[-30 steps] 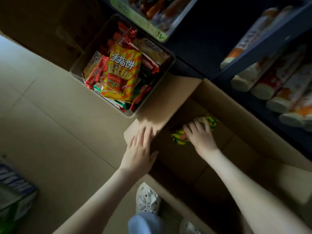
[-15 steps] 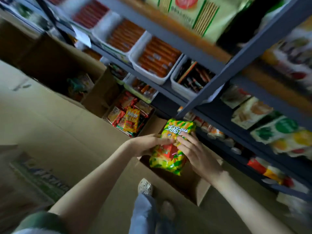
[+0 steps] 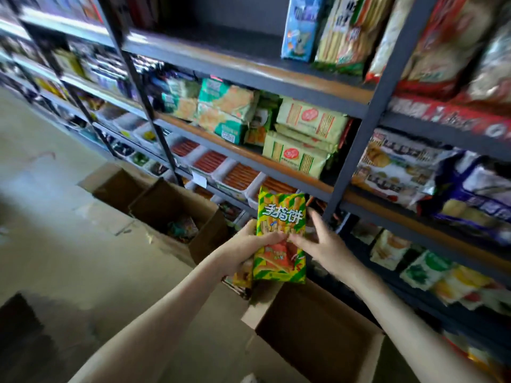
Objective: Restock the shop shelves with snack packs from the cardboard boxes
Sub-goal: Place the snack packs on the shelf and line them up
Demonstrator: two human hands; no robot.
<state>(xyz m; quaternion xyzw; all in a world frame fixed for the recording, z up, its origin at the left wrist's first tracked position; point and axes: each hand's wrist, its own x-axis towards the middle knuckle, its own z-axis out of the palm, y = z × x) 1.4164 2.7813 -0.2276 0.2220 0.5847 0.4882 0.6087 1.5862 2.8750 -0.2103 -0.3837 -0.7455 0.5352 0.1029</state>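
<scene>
A green and yellow striped snack pack [image 3: 282,214] stands upright in front of the shelves, above an open cardboard box [image 3: 320,338]. My left hand [image 3: 246,247] grips the pack's left side, thumb across its front. My right hand [image 3: 320,241] pinches the pack's right side with thumb and forefinger, the other fingers spread. The box below looks empty from here. The dark metal shelves [image 3: 276,78] hold cracker and biscuit packs.
Two more open cardboard boxes [image 3: 177,214] stand on the floor to the left, one holding coloured packs. White trays of sausages [image 3: 221,167] fill a lower shelf. A shelf upright [image 3: 370,125] rises just right of the pack. Bare floor lies to the left.
My right hand lifted the striped pack out of the box and my left hand joined it. My view swung up from the box to the shelves.
</scene>
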